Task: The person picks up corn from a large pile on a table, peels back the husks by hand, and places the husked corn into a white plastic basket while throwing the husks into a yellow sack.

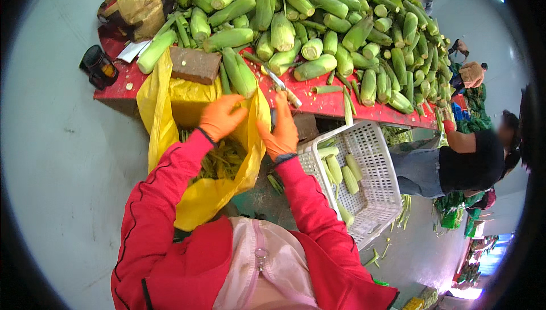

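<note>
My left hand [222, 117], in an orange glove, is over the mouth of a yellow plastic bag [160, 118]. Its fingers are apart, with the tips close to the lower end of an unhusked corn cob [239, 75] at the table edge; whether they touch it I cannot tell. Across the bag's right rim, my right hand [282, 133], gloved alike, has its thumb and fingers spread and appears to hold nothing. Just beyond its fingertips lies a knife [281, 84] with a light handle on the red table [318, 102]. Husk scraps [222, 158] lie inside the bag.
A big heap of unhusked corn [324, 24] covers the table. A brick [195, 65] weighs on the bag's far edge, near a dark cup [100, 67]. At right, a white plastic crate [377, 182] holds several husked cobs [349, 178]. A co-worker [467, 163] stands beyond it.
</note>
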Available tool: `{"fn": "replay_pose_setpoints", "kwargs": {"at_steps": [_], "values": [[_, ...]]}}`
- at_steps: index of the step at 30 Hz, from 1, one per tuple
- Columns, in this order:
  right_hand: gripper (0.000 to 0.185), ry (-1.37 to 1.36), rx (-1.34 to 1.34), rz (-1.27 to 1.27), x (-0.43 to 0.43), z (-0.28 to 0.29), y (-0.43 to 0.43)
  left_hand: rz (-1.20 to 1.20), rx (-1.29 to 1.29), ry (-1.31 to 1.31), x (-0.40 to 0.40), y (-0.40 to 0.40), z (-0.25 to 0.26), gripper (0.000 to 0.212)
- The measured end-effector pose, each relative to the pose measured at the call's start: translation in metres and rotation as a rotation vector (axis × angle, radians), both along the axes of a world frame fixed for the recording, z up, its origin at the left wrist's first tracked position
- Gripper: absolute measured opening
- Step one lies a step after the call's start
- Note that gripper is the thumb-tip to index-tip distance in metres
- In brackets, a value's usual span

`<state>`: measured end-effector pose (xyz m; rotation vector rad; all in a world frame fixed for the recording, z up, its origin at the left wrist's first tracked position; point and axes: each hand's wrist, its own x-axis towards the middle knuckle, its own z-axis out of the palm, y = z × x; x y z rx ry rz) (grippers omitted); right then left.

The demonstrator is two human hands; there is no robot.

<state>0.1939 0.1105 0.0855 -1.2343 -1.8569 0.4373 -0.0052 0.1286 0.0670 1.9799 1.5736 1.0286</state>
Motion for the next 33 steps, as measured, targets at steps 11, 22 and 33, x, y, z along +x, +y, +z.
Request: {"fn": "replay_pose_setpoints", "kwargs": {"at_steps": [11,22,33], "values": [[0.039,-0.185,-0.646,-0.374,-0.007,-0.078,0.084,-0.318,0.187,0.581,-0.013,0.143,0.008,0.105],[0.019,0.665,-0.514,-0.170,-0.008,-0.032,0.214,0.000,-0.011,0.631,0.052,0.191,-0.008,0.097],[0.039,0.115,-0.570,0.172,0.045,0.022,0.254,0.159,-0.164,0.626,0.066,0.191,-0.005,0.101]]}}
